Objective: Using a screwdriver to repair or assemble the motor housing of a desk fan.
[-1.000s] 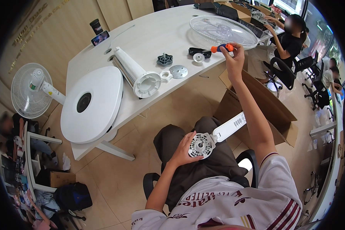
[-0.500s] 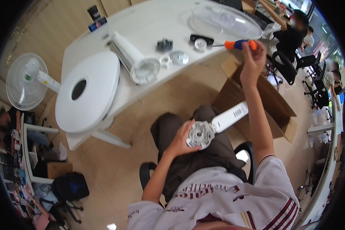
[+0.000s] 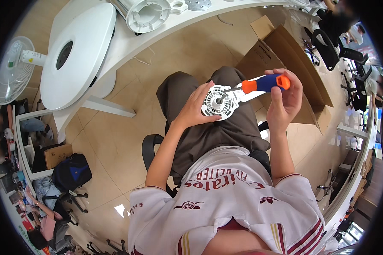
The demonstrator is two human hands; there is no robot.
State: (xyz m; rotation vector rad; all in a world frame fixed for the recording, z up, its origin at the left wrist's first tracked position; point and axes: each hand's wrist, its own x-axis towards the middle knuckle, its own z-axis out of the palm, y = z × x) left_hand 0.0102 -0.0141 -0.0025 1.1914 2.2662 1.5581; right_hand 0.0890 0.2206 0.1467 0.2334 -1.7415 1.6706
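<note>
A white fan motor housing [image 3: 215, 104] with a slotted round face and a shaft at its centre rests over my thighs. My left hand [image 3: 194, 109] grips its left side, thumb below and fingers above. From its right side a white neck [image 3: 255, 94] runs off, partly behind the tool. My right hand [image 3: 286, 101] holds a screwdriver [image 3: 261, 83] by the end of its orange and blue handle. The blade points left over the housing's upper face; whether its tip touches a screw I cannot tell.
On the white table [image 3: 119, 59] lie a large round white base [image 3: 91, 46], a hollow white stand part [image 3: 148, 17] and a metal disc [image 3: 198, 4]. A cardboard box [image 3: 300, 72] stands open on the floor at the right. An assembled fan [image 3: 13, 72] is at far left. People sit farther off.
My right hand has brought the screwdriver from the table's edge down to the motor housing. The view has tilted down, so the table sits higher. My left hand keeps its hold.
</note>
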